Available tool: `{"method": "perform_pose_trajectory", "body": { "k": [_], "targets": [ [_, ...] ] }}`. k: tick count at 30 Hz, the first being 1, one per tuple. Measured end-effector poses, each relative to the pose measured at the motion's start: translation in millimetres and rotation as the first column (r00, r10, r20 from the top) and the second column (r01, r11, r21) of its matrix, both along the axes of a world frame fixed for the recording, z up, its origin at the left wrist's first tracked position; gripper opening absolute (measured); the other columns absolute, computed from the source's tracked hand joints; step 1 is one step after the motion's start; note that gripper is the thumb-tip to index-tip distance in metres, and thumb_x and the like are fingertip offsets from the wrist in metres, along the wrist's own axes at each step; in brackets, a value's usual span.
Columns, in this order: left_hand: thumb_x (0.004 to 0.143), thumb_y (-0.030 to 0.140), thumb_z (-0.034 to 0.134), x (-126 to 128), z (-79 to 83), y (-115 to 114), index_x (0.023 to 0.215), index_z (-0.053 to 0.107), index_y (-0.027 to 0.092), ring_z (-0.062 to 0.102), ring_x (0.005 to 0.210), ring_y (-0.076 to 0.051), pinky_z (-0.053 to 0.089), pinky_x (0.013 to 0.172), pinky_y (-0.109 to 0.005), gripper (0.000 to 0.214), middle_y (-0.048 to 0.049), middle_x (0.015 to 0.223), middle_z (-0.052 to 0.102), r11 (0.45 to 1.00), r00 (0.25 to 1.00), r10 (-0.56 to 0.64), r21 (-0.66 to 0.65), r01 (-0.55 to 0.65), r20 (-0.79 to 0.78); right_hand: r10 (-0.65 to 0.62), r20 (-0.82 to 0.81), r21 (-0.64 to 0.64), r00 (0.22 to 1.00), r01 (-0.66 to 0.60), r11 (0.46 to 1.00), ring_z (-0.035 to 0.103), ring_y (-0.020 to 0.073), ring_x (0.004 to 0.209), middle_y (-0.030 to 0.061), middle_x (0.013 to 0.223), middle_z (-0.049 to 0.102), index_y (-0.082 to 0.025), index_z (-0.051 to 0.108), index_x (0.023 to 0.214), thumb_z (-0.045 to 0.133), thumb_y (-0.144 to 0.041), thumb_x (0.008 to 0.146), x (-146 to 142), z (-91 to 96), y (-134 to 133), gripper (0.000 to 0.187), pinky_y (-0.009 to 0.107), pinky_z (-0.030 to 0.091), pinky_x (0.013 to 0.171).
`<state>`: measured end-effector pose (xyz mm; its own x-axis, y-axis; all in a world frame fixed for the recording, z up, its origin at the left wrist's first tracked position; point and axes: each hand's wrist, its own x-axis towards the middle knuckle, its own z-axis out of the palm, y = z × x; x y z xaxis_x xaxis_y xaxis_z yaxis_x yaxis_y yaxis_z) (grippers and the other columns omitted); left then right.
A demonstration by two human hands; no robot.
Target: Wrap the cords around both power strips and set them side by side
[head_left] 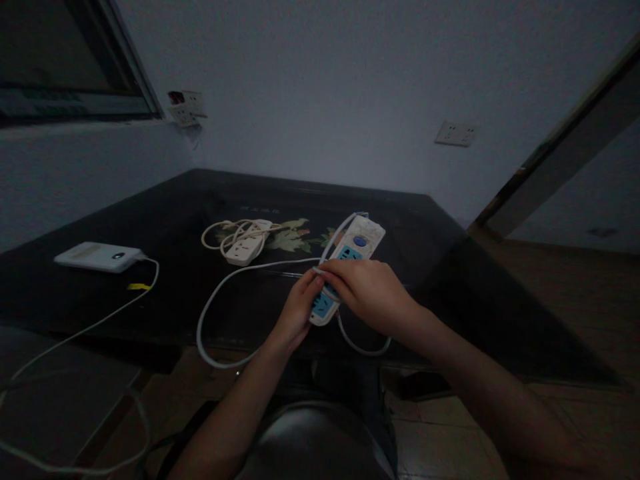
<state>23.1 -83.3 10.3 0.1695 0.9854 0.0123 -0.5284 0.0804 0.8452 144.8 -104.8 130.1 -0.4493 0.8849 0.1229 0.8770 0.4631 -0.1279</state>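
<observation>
Over a glossy black table's (450, 287) near edge, from the head view: a tilted, long white plastic power strip with blue socket panels (350, 253), held at its lower part in the left hand (300, 300); right hand (367, 290) touching alongside, pinched on a slim white cord (199, 327). Seemingly partway wrapped: one turn across the sockets, wide loops left slack. Hidden by fingers: exact grips, further turns. Cord's end untraceable; fine detail lost in dimness.

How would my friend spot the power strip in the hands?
Find the black table. Over its near side, the left hand and right hand hold a power strip and its cable. Unlike the pale strip lying to the left, this one has blue sockets.
</observation>
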Motion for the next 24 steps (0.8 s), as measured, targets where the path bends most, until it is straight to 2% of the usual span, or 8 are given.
{"method": "perform_pose_trajectory", "body": {
  "k": [6, 12, 16, 19, 24],
  "targets": [
    [0.072, 0.043, 0.072, -2.4, 2.4, -1.8, 0.094, 0.063, 0.015, 0.063, 0.058, -0.014, 0.051, 0.053, -0.022, 0.037, -0.0008, 0.075, 0.068, 0.999, 0.999, 0.019, -0.030, -0.018, 0.044, 0.029, -0.181, 0.102, 0.983, -0.011, 0.995, 0.069, 0.0223, 0.093, 0.0055, 0.102, 0.073, -0.021, 0.067, 0.106, 0.045, -0.026, 0.095, 10.7, -20.5, -11.0, 0.025, 0.032, 0.051, 0.077],
    [0.074, 0.046, 0.070, -1.0, 8.2, -6.0, 0.096, 0.063, 0.014, 0.062, 0.056, -0.013, 0.052, 0.050, -0.022, 0.039, -0.0025, 0.076, 0.069, 1.000, 0.993, -0.009, -0.025, 0.012, 0.114, 0.103, -0.376, 0.257, 0.921, -0.003, 0.967, 0.069, 0.0196, 0.085, 0.0066, 0.096, 0.073, -0.019, 0.064, 0.101, 0.047, -0.022, 0.093, 20.7, -42.5, -15.6, 0.019, 0.028, 0.050, 0.072],
    [0.074, 0.047, 0.070, -1.6, 8.8, -6.2, 0.094, 0.062, 0.013, 0.062, 0.055, -0.013, 0.052, 0.049, -0.023, 0.040, -0.0030, 0.075, 0.069, 0.998, 0.990, -0.037, -0.053, 0.044, 0.134, 0.073, -0.472, 0.209, 0.878, 0.031, 0.977, 0.067, 0.0162, 0.070, 0.0043, 0.084, 0.071, -0.019, 0.058, 0.096, 0.047, -0.023, 0.092, 20.8, -51.9, -11.9, 0.013, 0.024, 0.046, 0.060],
    [0.072, 0.047, 0.071, -1.3, 6.8, -5.8, 0.092, 0.062, 0.013, 0.062, 0.054, -0.014, 0.051, 0.048, -0.023, 0.040, -0.0026, 0.071, 0.068, 0.996, 0.988, -0.044, -0.077, 0.055, 0.147, 0.066, -0.519, 0.179, 0.852, 0.033, 0.983, 0.065, 0.0156, 0.067, 0.0038, 0.081, 0.069, -0.019, 0.056, 0.096, 0.045, -0.023, 0.092, 16.7, -57.8, -8.3, 0.012, 0.024, 0.044, 0.060],
    [0.071, 0.049, 0.071, -0.7, 2.1, -4.0, 0.090, 0.063, 0.013, 0.060, 0.052, -0.012, 0.049, 0.049, -0.022, 0.042, -0.0009, 0.067, 0.066, 0.997, 0.993, 0.024, -0.075, -0.016, 0.115, 0.075, -0.572, 0.135, 0.817, 0.004, 0.991, 0.062, 0.0141, 0.064, 0.0031, 0.080, 0.068, -0.020, 0.055, 0.095, 0.043, -0.024, 0.093, 13.6, -60.2, -3.5, 0.013, 0.023, 0.042, 0.059]
  ]
}}
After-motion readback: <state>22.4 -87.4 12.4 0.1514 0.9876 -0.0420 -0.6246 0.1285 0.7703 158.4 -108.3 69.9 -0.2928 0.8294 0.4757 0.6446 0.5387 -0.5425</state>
